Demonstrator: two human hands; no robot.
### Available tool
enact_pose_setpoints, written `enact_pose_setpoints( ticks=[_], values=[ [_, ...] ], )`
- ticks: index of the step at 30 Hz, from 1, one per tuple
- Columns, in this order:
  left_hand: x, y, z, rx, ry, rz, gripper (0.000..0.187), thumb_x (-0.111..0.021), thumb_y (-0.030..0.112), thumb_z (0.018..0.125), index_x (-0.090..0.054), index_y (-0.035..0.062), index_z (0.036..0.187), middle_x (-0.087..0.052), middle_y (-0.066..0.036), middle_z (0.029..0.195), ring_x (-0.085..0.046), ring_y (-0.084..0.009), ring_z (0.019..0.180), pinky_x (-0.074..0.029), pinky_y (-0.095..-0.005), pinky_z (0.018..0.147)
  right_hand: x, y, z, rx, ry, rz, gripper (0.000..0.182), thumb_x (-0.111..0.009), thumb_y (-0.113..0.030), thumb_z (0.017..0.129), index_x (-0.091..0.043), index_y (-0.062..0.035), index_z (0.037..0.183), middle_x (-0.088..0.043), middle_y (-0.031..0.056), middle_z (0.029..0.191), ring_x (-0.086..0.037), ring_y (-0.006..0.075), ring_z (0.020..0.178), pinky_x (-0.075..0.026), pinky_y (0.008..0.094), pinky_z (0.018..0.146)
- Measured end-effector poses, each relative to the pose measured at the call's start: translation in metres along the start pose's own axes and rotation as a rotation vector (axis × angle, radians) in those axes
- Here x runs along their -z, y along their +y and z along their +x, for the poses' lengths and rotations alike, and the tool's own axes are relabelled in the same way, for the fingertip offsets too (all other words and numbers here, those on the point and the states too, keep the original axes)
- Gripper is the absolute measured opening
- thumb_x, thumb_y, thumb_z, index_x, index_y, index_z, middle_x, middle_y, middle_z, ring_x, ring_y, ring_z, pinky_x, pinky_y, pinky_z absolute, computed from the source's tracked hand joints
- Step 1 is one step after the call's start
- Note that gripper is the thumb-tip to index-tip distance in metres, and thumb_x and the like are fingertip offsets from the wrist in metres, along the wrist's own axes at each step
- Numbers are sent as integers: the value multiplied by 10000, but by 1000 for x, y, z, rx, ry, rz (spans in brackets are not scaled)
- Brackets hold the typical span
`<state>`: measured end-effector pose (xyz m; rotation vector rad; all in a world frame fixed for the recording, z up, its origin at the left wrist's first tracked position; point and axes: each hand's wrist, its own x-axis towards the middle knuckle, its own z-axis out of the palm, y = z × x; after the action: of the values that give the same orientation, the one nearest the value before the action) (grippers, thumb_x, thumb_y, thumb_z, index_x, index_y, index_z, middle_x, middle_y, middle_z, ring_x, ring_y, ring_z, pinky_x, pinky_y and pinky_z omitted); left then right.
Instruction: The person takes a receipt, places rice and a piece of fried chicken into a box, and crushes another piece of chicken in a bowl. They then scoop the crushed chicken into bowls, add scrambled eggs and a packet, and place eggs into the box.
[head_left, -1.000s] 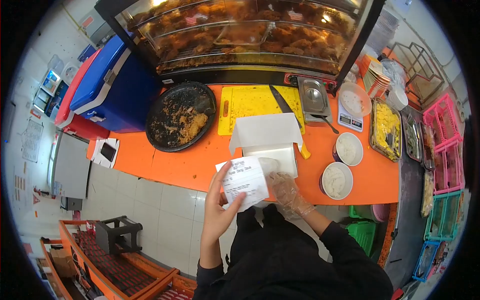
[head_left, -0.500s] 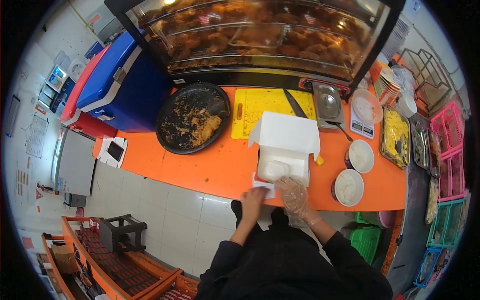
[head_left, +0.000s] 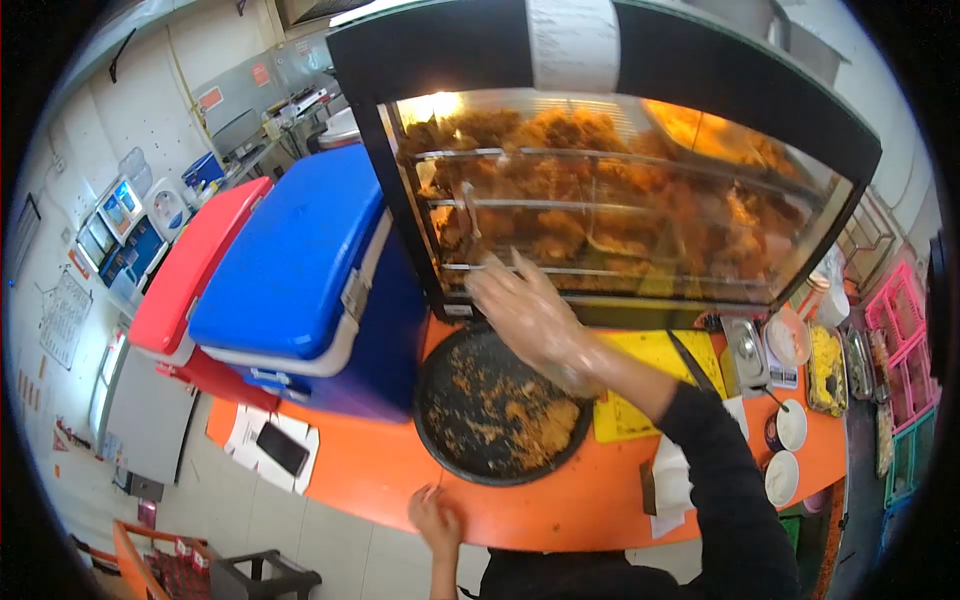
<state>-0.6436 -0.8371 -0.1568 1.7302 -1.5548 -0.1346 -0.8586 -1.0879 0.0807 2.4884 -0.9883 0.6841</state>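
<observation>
Right hand spread near cabinet along tabletop's back edge, above black pan; left hand at front edge, finger state unclear. If lowered, right forearm could nudge knife.

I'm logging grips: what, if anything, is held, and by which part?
Nothing visibly held: the right hand is open before the cabinet; the left hand is at the table edge.

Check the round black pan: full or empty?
Neither: golden crumbs heap at the lower right of the black pan, while its dark bottom shows between sparser bits elsewhere. The right hand covers part of its upper right.
</observation>
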Motion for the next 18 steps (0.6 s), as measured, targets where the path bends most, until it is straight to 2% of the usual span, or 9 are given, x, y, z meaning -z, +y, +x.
enact_pose_setpoints(
  ticks=[2,4,5,7,8,10,11,15,18],
  values=[
    [16,-22,12,50,18,-10,355,-519,29,691,-562,53,1043,-510,-157,1129,-436,-348,1100,-310,-463,942,-28,28,69,100,-77,-124,404,-469,-83,811,-505,40,1194,-488,160,1256,-356,284,1265,-191,443,1089],
    [23,-45,17,92,-13,65,328,-511,35,728,-552,46,1053,-497,-165,1139,-415,-348,1110,-297,-470,948,-61,53,98,200,-289,-669,407,-468,-114,827,-509,32,1205,-481,161,1274,-349,303,1266,-142,435,1107],
    [23,-55,18,80,-25,51,328,-511,35,728,-552,46,1053,-497,-165,1139,-415,-348,1110,-297,-470,948,-73,60,99,187,-302,-682,407,-468,-114,827,-509,32,1205,-481,161,1274,-349,303,1266,-142,435,1107],
    [18,-62,21,67,-89,40,299,-510,99,784,-533,25,1073,-474,-181,1155,-390,-365,1122,-285,-482,958,-73,61,102,216,-532,-957,510,-362,-274,907,-377,12,1328,-314,147,1423,-232,273,1343,-47,406,1126],
    [13,-64,21,61,-102,28,299,-510,99,784,-533,25,1073,-474,-181,1155,-390,-365,1122,-285,-482,958,-70,62,97,210,-549,-964,510,-362,-274,907,-377,12,1328,-314,147,1423,-232,273,1343,-47,406,1126],
    [8,-65,23,62,-114,54,327,-511,165,806,-516,5,1092,-465,-188,1170,-384,-369,1126,-280,-484,959,-19,34,98,88,-825,-870,515,-322,-299,930,-354,10,1342,-288,151,1434,-192,281,1355,-40,390,1130],
    [9,-62,24,72,-118,60,347,-507,195,818,-506,-11,1097,-464,-192,1173,-393,-371,1117,-279,-483,958,-26,43,80,-12,-687,-914,517,-282,-308,950,-314,-1,1364,-262,130,1449,-168,261,1364,-29,376,1132],
    [15,-55,31,168,-99,-22,354,-505,194,826,-496,-10,1116,-470,-185,1167,-400,-368,1115,-279,-486,956,-6,62,42,-110,-750,-929,539,-311,-309,936,-289,4,1375,-243,124,1458,-157,248,1367,-36,378,1131],
    [14,-57,31,154,-89,-23,297,-504,179,817,-542,0,1052,-498,-168,1129,-426,-343,1085,-305,-459,941,-11,99,-5,-171,-840,-1127,566,-372,-293,909,-278,8,1379,-229,135,1461,-154,254,1368,-58,377,1129]
  ],
)
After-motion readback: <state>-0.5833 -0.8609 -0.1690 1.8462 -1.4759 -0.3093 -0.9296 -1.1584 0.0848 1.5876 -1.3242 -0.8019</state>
